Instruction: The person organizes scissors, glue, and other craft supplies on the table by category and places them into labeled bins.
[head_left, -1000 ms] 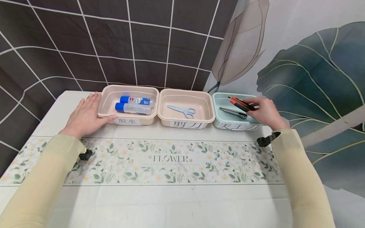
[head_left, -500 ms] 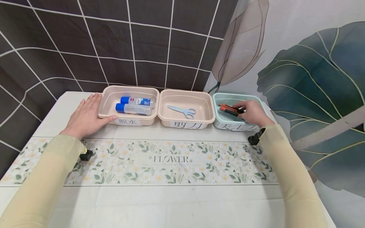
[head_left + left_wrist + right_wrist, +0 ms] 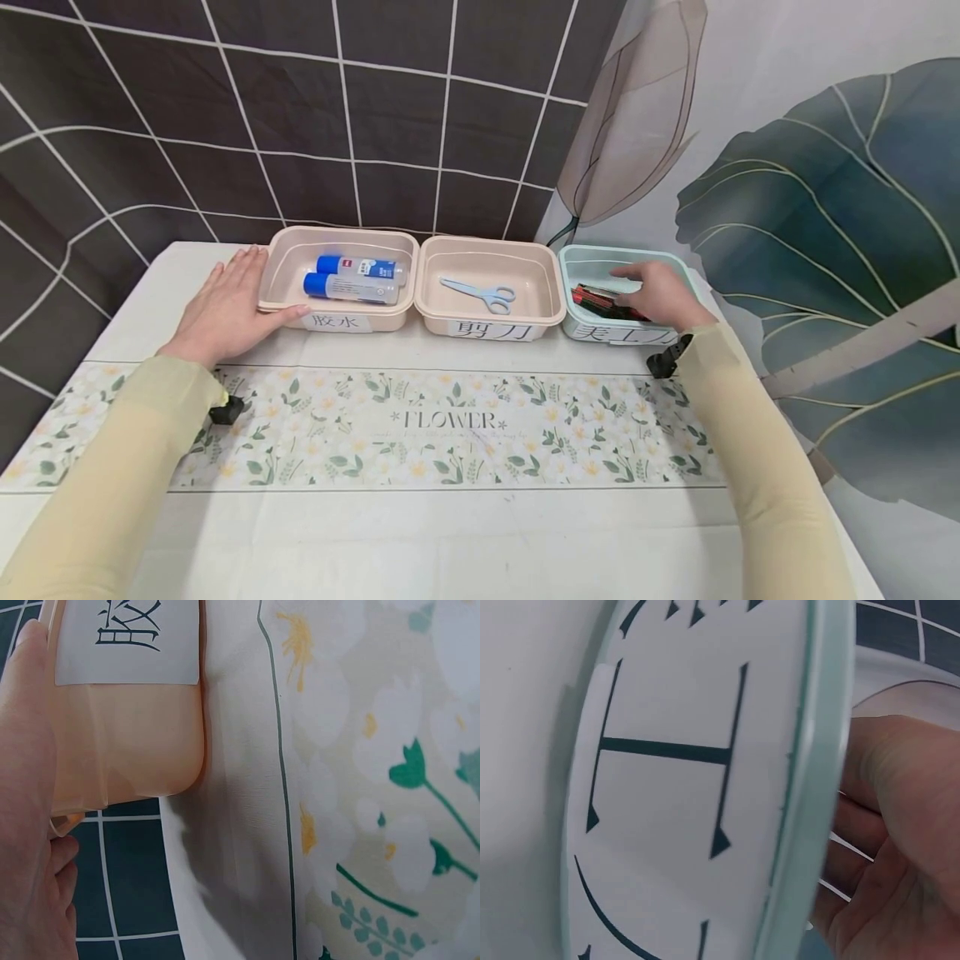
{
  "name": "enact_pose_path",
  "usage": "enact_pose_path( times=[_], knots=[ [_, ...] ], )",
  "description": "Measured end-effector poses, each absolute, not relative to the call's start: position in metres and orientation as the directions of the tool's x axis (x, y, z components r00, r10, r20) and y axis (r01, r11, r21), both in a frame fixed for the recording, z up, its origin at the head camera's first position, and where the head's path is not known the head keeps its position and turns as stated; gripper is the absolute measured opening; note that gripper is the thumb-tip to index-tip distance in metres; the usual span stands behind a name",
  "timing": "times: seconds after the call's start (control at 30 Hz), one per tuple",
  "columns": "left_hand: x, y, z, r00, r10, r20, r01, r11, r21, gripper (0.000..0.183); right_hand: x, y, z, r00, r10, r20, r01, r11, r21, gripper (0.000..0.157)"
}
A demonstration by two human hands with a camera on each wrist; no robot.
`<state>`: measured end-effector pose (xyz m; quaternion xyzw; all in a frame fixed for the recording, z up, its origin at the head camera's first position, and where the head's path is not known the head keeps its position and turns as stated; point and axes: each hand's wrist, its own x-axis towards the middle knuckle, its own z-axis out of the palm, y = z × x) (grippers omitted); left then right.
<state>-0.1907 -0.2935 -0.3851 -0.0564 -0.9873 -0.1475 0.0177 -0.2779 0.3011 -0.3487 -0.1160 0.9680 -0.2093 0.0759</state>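
In the head view my left hand point(image 3: 225, 304) rests against the left end of a pink bin point(image 3: 279, 267), fingers straight, thumb along the front rim. Two blue-capped glue bottles point(image 3: 360, 287) lie in that bin. My right hand point(image 3: 662, 296) reaches into a light-blue bin point(image 3: 600, 257) at the right, fingers parted. Beneath it, red and black utility knives point(image 3: 600, 302) lie in the bin, apart from the visible fingertips. The right wrist view shows my right hand point(image 3: 907, 817) behind the bin's labelled front wall, which hides the fingertips and knives.
Between these bins stands another pink bin point(image 3: 551, 279) holding blue scissors point(image 3: 487, 293). All three bins carry front labels and stand in a row near the back of the white table point(image 3: 450, 542). A floral strip point(image 3: 337, 442) crosses the table. A dark gridded cloth point(image 3: 300, 108) hangs behind.
My right hand has moved left and down into the light-blue bin and let go of the red and black utility knife, which now lies lower inside. My left hand has stayed put.
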Motion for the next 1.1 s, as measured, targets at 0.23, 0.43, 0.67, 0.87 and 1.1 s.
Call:
enact_pose_path(
  times=[0.23, 0.43, 0.67, 0.87, 1.1],
  knots=[
    [-0.191, -0.297, -0.386, -0.991, 0.12, 0.06, 0.132, 0.949, 0.285, 0.116, -0.273, 0.299, -0.343, -0.963, -0.267, -0.029, -0.229, 0.871, -0.434, 0.047],
    [-0.19, -0.3, -0.388, -0.99, 0.126, 0.065, 0.139, 0.948, 0.286, 0.116, -0.265, 0.295, -0.331, -0.968, -0.25, -0.004, -0.217, 0.848, -0.483, 0.054],
    [-0.191, -0.304, -0.386, -0.989, 0.127, 0.077, 0.144, 0.945, 0.293, 0.115, -0.259, 0.29, -0.317, -0.972, -0.228, 0.052, -0.221, 0.821, -0.527, 0.063],
    [-0.189, -0.305, -0.387, -0.989, 0.128, 0.071, 0.143, 0.947, 0.286, 0.115, -0.254, 0.286, -0.311, -0.974, -0.202, 0.099, -0.223, 0.823, -0.522, 0.071],
    [-0.189, -0.305, -0.386, -0.987, 0.134, 0.091, 0.155, 0.947, 0.281, 0.115, -0.247, 0.278, -0.3, -0.956, -0.208, 0.206, -0.285, 0.823, -0.492, 0.074]
  ],
)
